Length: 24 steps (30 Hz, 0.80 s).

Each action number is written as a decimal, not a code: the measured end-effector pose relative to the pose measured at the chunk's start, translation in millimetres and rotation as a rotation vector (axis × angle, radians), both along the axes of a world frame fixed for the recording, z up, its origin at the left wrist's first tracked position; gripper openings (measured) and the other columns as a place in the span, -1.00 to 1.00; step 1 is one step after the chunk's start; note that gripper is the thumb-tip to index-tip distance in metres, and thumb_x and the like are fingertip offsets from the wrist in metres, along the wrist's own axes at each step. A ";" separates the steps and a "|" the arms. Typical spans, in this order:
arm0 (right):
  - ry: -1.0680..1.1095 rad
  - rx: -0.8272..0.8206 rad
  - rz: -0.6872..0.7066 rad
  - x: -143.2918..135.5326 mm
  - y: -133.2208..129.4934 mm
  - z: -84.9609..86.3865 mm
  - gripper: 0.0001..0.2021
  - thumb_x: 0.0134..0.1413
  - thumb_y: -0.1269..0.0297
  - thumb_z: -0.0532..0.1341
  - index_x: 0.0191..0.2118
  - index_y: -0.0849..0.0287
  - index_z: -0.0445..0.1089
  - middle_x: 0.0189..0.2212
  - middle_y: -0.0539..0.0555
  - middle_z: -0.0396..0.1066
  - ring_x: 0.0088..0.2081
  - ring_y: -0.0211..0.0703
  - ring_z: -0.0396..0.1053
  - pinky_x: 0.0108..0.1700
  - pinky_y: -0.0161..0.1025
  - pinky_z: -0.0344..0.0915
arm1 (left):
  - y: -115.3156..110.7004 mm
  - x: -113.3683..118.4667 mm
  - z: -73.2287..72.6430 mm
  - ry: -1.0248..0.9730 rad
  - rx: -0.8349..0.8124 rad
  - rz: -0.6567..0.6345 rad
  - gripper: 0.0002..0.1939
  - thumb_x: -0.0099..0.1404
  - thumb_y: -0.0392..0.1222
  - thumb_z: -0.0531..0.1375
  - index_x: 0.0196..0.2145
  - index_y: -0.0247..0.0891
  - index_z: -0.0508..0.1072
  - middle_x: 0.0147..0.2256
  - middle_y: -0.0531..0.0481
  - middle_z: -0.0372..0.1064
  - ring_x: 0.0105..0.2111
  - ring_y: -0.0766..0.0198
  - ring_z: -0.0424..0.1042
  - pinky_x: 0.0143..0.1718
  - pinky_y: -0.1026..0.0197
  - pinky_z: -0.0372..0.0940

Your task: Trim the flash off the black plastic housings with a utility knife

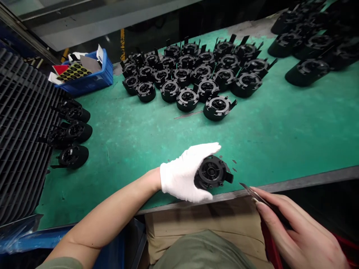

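Note:
My left hand (186, 173), in a white glove, grips a round black plastic part (211, 172) near the front edge of the green table (134, 138). Its thumb and fingers reach around the part's left side, and a short tab sticks out at the right. To the right, my bare right hand (291, 224) holds a thin pointed metal tool (254, 194) between thumb and forefinger. The tool's tip points up and left, apart from the black part. Small dark flecks lie on the table just beyond the part.
Many similar black parts (187, 98) stand at the back middle, with taller ones (307, 71) at the back right. A few more (73, 156) lie at the left beside a ribbed grey stack (19, 123). A blue bin (103, 73) with stickers stands at the back left.

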State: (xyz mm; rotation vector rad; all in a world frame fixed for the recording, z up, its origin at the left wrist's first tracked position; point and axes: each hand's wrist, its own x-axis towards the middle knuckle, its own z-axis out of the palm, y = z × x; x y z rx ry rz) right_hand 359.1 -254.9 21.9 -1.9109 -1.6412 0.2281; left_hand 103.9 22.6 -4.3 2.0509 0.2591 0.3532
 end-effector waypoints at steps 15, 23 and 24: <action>-0.279 0.048 0.416 65.0 91.4 13.7 -0.74 0.85 0.12 0.26 0.36 0.00 0.62 -0.01 0.06 0.79 -0.19 -0.07 0.79 -0.20 -0.19 0.65 | 14.3 -0.7 6.1 0.050 -0.078 0.068 0.45 0.14 0.37 0.83 0.77 -0.19 0.42 0.75 -0.56 0.38 0.77 -0.59 0.41 0.83 -0.59 0.33; -0.437 0.115 0.660 74.3 132.7 15.9 -0.63 0.84 0.33 0.22 0.52 0.11 0.57 -0.22 -0.07 0.58 -0.37 -0.25 0.53 -0.31 -0.24 0.33 | 17.7 13.1 -4.2 0.093 -0.014 0.037 0.48 -0.06 0.38 0.92 0.67 -0.20 0.56 0.61 -0.53 0.59 0.64 -0.61 0.59 0.73 -0.53 0.47; -0.448 0.110 0.692 76.8 136.9 18.9 -0.61 0.82 0.38 0.21 0.52 0.10 0.56 -0.22 -0.07 0.56 -0.37 -0.26 0.51 -0.31 -0.25 0.31 | 18.0 12.7 -5.2 0.093 -0.004 0.034 0.47 -0.05 0.40 0.91 0.67 -0.19 0.57 0.61 -0.51 0.61 0.64 -0.60 0.60 0.73 -0.52 0.47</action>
